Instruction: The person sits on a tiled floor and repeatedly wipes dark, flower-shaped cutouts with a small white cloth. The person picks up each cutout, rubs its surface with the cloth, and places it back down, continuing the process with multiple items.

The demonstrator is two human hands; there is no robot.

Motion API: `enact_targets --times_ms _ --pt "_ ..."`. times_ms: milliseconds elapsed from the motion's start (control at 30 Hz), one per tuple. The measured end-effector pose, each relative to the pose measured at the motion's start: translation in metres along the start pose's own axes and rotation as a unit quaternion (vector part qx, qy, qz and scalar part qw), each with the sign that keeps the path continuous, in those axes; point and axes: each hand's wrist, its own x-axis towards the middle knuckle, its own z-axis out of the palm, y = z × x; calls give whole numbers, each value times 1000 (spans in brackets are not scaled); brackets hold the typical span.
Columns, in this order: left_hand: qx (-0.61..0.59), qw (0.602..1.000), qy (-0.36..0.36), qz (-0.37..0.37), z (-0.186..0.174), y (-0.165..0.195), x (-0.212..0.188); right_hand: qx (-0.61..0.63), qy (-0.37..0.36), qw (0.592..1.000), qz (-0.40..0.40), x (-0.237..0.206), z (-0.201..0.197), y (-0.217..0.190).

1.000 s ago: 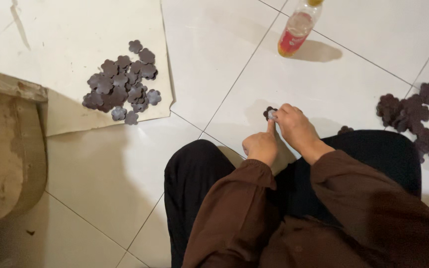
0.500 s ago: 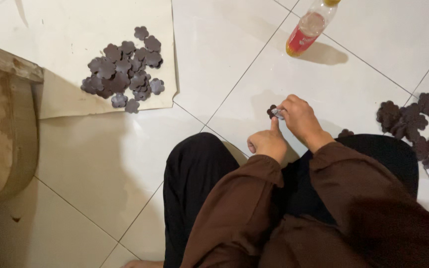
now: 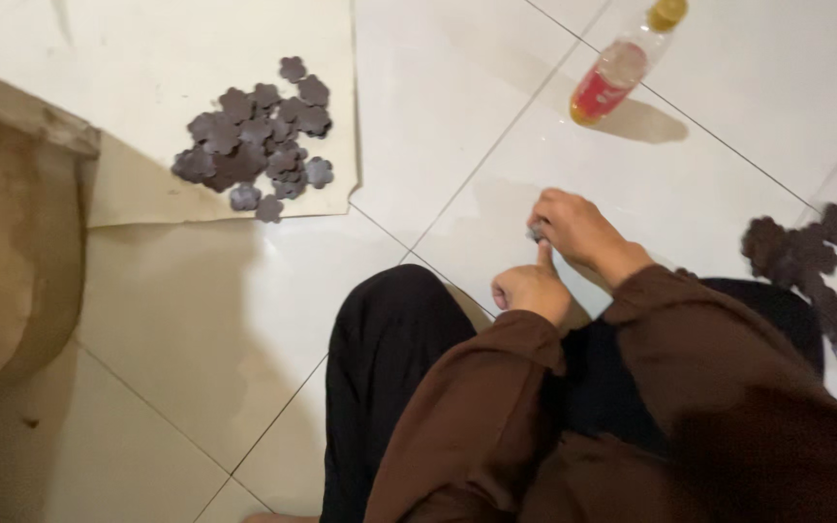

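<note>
My right hand (image 3: 578, 230) is closed around a small dark flower-shaped piece (image 3: 534, 233), which is mostly hidden under its fingers. My left hand (image 3: 531, 287) is curled just below, its index finger pointing up and touching the piece. Both hands hover above the white tiled floor, in front of my knees in black trousers (image 3: 389, 339). My sleeves are brown. A pile of several dark purple flower-shaped pieces (image 3: 259, 140) lies on a cream sheet (image 3: 147, 58) to the upper left. Another heap of the same pieces (image 3: 816, 261) lies on the floor at the right.
A plastic bottle with red liquid and a yellow cap (image 3: 622, 63) lies on the tiles at the top right. A worn brown wooden object (image 3: 7, 232) fills the left edge, overlapping the cream sheet.
The view has drifted slightly. My right hand has closed over the dark piece, hiding most of it, and my left index finger has come up against it.
</note>
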Motion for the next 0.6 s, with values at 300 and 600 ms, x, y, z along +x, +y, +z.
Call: enact_targets --times_ms 300,600 --pt "18 1000 -25 -2 -2 3 -3 -20 53 998 13 -4 8 2" --pt "6 1000 -19 -8 -3 6 -3 25 17 999 -42 -10 9 -1"
